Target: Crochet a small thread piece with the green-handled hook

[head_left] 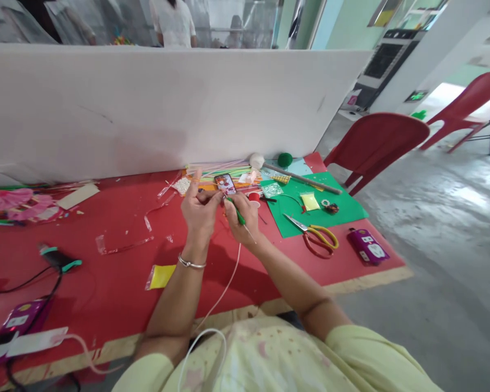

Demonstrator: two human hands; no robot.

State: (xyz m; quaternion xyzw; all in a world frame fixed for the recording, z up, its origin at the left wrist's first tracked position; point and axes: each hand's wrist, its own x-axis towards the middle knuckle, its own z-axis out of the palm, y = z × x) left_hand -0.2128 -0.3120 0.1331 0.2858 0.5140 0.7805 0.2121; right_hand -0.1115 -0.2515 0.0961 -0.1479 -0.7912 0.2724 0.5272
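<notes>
Over the red table, my two hands meet in front of me. My left hand is closed in a pinch, its index finger raised; the small thing at its fingertips is too small to name. Wrapped in the fingers of my right hand is a slim green-handled tool, its tip close to the left fingertips. Just beyond the hands lies a phone with a lit screen. A red spool stands beside my right hand.
Scissors lie on the right, partly on a green sheet. Near the right edge is a purple box. A black-and-teal corded tool lies left, a yellow packet by my left forearm. A white partition stands behind.
</notes>
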